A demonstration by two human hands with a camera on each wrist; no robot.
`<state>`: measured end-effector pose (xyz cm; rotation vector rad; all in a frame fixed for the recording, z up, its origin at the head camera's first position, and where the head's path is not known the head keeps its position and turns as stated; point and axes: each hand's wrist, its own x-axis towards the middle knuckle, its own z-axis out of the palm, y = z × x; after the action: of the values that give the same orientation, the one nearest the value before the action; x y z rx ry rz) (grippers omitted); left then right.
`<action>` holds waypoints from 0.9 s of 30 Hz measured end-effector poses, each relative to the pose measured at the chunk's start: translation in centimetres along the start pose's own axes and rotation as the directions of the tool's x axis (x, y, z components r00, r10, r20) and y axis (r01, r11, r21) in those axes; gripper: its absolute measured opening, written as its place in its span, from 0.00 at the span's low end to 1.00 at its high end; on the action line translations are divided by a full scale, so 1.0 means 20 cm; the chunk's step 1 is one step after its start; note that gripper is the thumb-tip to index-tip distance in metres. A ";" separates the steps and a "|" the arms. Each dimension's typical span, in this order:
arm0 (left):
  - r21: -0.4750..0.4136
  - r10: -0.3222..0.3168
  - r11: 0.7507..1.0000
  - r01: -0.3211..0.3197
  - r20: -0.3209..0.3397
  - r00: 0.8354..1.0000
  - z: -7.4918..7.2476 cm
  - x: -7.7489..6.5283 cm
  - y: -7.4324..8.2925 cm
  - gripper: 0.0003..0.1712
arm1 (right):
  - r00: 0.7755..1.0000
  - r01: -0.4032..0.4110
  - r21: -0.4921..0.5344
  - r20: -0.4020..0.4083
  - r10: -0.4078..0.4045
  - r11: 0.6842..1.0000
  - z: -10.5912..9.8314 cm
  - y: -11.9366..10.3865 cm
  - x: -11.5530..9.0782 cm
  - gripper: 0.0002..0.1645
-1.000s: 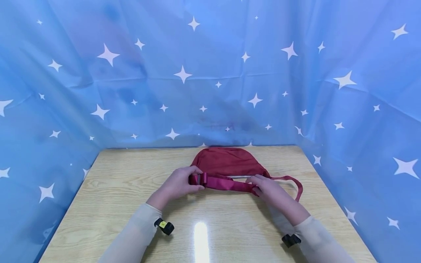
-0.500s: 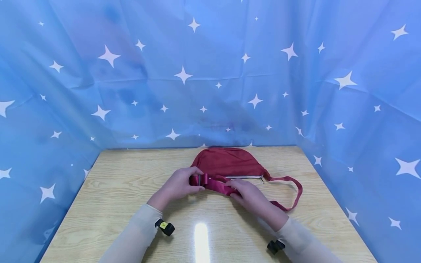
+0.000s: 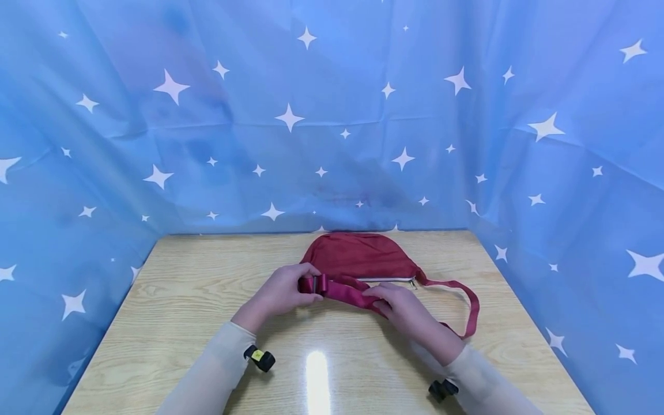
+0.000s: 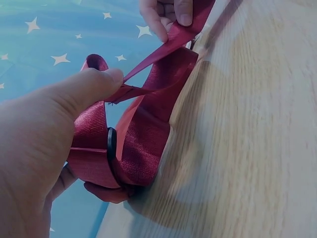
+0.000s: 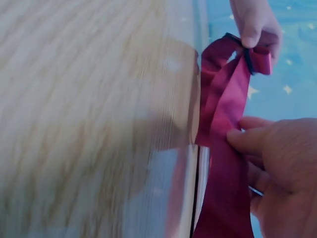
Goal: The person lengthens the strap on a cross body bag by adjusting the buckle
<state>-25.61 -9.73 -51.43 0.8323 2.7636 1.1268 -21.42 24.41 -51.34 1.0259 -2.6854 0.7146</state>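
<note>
A crimson bag (image 3: 360, 257) with a pale zip (image 3: 386, 280) lies at the far edge of the wooden surface (image 3: 207, 276), contents hidden. The left hand (image 3: 282, 290), nearly closed, pinches its glossy strap (image 3: 346, 294) beside a dark buckle (image 4: 112, 143); the right hand (image 3: 406, 312), likewise nearly closed, pinches it farther along, covering part

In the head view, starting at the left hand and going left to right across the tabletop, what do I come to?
Left hand, stretch of red strap between the hands, right hand, loose loop of strap.
</note>
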 end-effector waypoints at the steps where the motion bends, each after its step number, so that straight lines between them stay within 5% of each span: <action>1: 0.000 0.005 1.000 -0.005 -0.002 1.000 0.00 0.00 0.00 0.27 | 1.000 0.001 -0.002 0.000 -0.001 1.000 -0.01 0.01 -0.01 0.25; 14: -0.028 0.010 1.000 -0.011 -0.030 1.000 -0.02 0.00 -0.01 0.26 | 0.999 -0.054 -0.031 -0.009 0.054 0.998 -0.04 0.07 -0.07 0.23; 20: -0.020 0.008 1.000 -0.009 -0.028 1.000 -0.01 -0.01 -0.01 0.26 | 0.987 -0.143 0.023 0.072 0.141 0.989 0.02 0.00 -0.03 0.22; 27: -0.008 0.002 1.000 -0.002 -0.024 1.000 -0.01 0.00 0.00 0.26 | 0.993 -0.106 -0.012 0.053 0.107 0.994 0.13 -0.09 0.04 0.24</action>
<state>-25.60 -9.83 -51.35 0.8262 2.7759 1.1548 -20.72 21.53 -52.59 0.9180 -2.8042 0.7020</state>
